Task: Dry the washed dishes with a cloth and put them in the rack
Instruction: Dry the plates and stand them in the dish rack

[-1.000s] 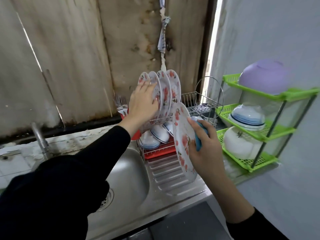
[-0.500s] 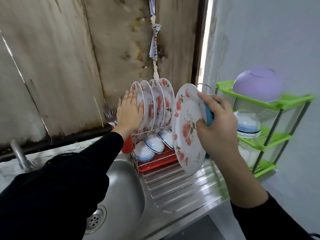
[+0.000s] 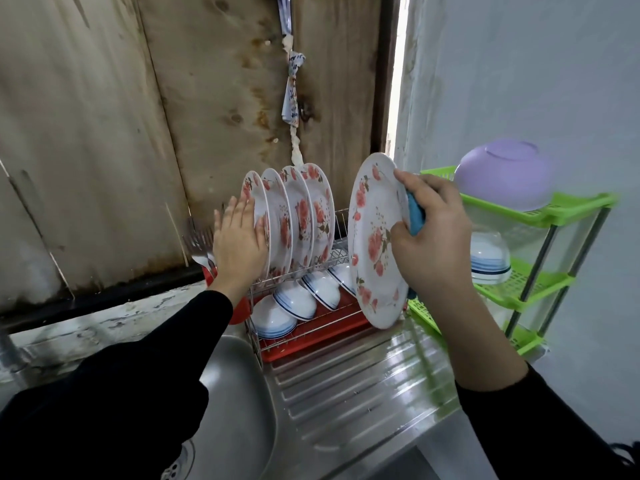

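- Sink basin (image 3: 239, 393): steel, below and toward the viewer from the left fingers, partly covered by a black sleeve.
- Forks (image 3: 199, 240): tines up in a red holder (image 3: 242, 315), just left of the left hand; the holder is mostly hidden behind the wrist.
- Left hand (image 3: 239, 244): fingers (image 3: 239, 216) straight and together, grasping nothing, laid flat against the face of the leftmost racked plate.
- Racked plates (image 3: 298, 216): four flowered plates standing on edge in the top tier of the dish rack (image 3: 334, 256), directly right of the left fingertips.
- Bowls (image 3: 294, 299): white with blue bands, leaning in a row on the lower tier over a red tray (image 3: 311, 337), below both sets of fingers.
- Held plate (image 3: 375, 244): flowered, upright on edge in the air, just right of the racked row and apart from it, lower rim over the drainboard (image 3: 363, 386).
- Right hand (image 3: 433, 237): clamped on the held plate's right rim, thumb on the front face, other fingers curled over the rim to the back.
- Blue cloth (image 3: 415, 216): pinched between the right fingers and the plate's rim; only a small part shows.
- Green shelf (image 3: 540, 209): three tiers, right of the right hand; an upturned purple bowl (image 3: 505, 174) on top, an upturned striped bowl (image 3: 490, 258) on the middle tier.
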`<state>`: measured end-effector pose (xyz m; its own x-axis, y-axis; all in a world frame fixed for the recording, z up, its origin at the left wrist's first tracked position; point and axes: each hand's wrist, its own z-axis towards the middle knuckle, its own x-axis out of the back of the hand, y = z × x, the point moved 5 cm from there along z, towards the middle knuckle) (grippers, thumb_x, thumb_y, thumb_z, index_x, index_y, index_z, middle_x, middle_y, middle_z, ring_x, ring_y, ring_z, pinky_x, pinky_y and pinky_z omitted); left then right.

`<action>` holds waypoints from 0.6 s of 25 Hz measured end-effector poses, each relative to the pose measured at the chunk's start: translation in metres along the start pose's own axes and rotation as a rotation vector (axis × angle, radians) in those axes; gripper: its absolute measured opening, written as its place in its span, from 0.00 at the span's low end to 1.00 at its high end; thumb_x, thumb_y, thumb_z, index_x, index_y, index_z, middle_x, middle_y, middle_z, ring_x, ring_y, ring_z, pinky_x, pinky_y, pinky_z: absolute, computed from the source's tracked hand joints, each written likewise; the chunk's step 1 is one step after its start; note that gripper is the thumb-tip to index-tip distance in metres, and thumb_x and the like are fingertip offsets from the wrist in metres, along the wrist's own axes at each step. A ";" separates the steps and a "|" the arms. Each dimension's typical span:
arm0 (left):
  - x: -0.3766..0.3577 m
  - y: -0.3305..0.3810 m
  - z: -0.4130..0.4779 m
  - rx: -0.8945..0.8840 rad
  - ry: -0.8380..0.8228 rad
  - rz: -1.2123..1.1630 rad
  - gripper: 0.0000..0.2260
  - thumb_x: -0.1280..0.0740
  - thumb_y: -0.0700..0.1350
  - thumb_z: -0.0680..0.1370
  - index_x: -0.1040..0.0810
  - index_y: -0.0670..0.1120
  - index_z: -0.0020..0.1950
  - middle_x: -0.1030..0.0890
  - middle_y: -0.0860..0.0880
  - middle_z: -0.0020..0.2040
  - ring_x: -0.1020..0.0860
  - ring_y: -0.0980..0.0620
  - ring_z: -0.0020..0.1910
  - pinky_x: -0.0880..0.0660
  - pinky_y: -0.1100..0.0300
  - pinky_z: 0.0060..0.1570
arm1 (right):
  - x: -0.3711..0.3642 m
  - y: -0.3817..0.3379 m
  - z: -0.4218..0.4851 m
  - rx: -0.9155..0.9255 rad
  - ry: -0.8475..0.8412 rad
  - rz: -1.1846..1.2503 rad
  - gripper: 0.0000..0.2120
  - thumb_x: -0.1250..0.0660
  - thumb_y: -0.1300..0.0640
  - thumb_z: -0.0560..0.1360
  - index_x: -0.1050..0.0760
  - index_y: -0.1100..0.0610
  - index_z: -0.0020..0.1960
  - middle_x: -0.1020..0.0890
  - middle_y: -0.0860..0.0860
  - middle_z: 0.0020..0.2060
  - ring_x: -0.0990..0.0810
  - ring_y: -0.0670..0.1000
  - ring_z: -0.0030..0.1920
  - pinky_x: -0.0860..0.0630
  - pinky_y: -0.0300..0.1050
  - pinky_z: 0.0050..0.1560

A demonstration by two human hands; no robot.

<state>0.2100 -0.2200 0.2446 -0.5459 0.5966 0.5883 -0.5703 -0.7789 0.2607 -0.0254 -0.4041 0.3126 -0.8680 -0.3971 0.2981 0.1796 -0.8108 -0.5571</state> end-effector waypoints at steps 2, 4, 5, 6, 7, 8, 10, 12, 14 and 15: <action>-0.001 -0.001 0.000 -0.005 0.009 0.016 0.25 0.52 0.49 0.80 0.34 0.39 0.74 0.31 0.41 0.73 0.37 0.43 0.75 0.50 0.45 0.75 | -0.004 0.003 0.009 0.011 0.040 0.033 0.30 0.35 0.71 0.70 0.27 0.53 0.69 0.29 0.53 0.64 0.30 0.47 0.63 0.39 0.21 0.58; -0.002 -0.001 0.000 -0.010 0.015 0.023 0.25 0.51 0.49 0.80 0.33 0.39 0.73 0.30 0.41 0.72 0.37 0.43 0.74 0.50 0.45 0.75 | -0.009 0.004 0.019 0.064 0.087 0.041 0.29 0.35 0.71 0.70 0.27 0.54 0.69 0.28 0.55 0.64 0.29 0.51 0.64 0.39 0.20 0.59; -0.003 -0.001 0.000 -0.014 0.020 0.026 0.25 0.51 0.48 0.80 0.32 0.38 0.73 0.30 0.40 0.72 0.36 0.43 0.74 0.50 0.45 0.75 | -0.013 0.006 0.024 0.092 0.106 0.036 0.29 0.35 0.71 0.69 0.27 0.55 0.69 0.28 0.56 0.63 0.29 0.52 0.63 0.40 0.20 0.59; -0.003 0.000 -0.001 -0.020 0.024 0.030 0.25 0.51 0.48 0.80 0.32 0.38 0.73 0.29 0.40 0.71 0.36 0.42 0.74 0.49 0.45 0.75 | -0.018 0.008 0.029 0.115 0.120 0.034 0.28 0.35 0.70 0.70 0.27 0.55 0.69 0.28 0.57 0.63 0.29 0.52 0.63 0.40 0.19 0.59; -0.003 0.000 -0.001 -0.026 0.029 0.032 0.24 0.51 0.48 0.80 0.32 0.38 0.72 0.29 0.40 0.71 0.36 0.42 0.74 0.49 0.44 0.75 | -0.024 0.011 0.033 0.132 0.128 0.034 0.28 0.35 0.70 0.70 0.27 0.56 0.69 0.28 0.58 0.63 0.29 0.53 0.63 0.40 0.19 0.60; -0.003 0.000 -0.001 -0.030 0.035 0.034 0.24 0.51 0.48 0.80 0.31 0.38 0.72 0.29 0.40 0.71 0.36 0.42 0.74 0.49 0.44 0.75 | -0.030 0.015 0.038 0.145 0.132 0.041 0.27 0.35 0.69 0.70 0.27 0.57 0.69 0.28 0.58 0.63 0.29 0.53 0.62 0.40 0.19 0.60; -0.004 -0.001 -0.001 -0.034 0.045 0.041 0.24 0.51 0.48 0.80 0.31 0.38 0.72 0.28 0.40 0.70 0.35 0.42 0.73 0.49 0.44 0.75 | -0.041 0.024 0.046 0.156 0.138 0.075 0.26 0.35 0.69 0.70 0.27 0.58 0.68 0.28 0.60 0.62 0.29 0.52 0.61 0.39 0.20 0.59; -0.005 -0.003 -0.001 -0.036 0.056 0.048 0.25 0.52 0.49 0.80 0.30 0.38 0.71 0.28 0.41 0.70 0.34 0.42 0.73 0.49 0.44 0.75 | -0.051 0.033 0.052 0.160 0.156 0.109 0.26 0.35 0.71 0.70 0.27 0.60 0.68 0.27 0.61 0.61 0.29 0.50 0.60 0.39 0.19 0.58; -0.006 -0.004 0.000 -0.037 0.068 0.050 0.25 0.52 0.49 0.80 0.29 0.38 0.71 0.27 0.41 0.69 0.33 0.42 0.72 0.48 0.44 0.75 | -0.061 0.041 0.057 0.168 0.174 0.131 0.27 0.35 0.72 0.70 0.28 0.62 0.68 0.28 0.63 0.60 0.30 0.46 0.59 0.39 0.18 0.57; -0.007 -0.003 0.000 -0.041 0.075 0.050 0.25 0.52 0.49 0.80 0.29 0.38 0.70 0.27 0.41 0.69 0.33 0.42 0.71 0.47 0.43 0.74 | -0.066 0.045 0.059 0.186 0.188 0.135 0.27 0.35 0.74 0.70 0.28 0.63 0.68 0.27 0.63 0.60 0.31 0.44 0.58 0.39 0.18 0.57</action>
<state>0.2153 -0.2215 0.2397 -0.6177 0.5709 0.5408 -0.5650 -0.8005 0.1997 0.0671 -0.4395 0.3133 -0.8981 -0.4338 0.0728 0.3656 -0.8282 -0.4248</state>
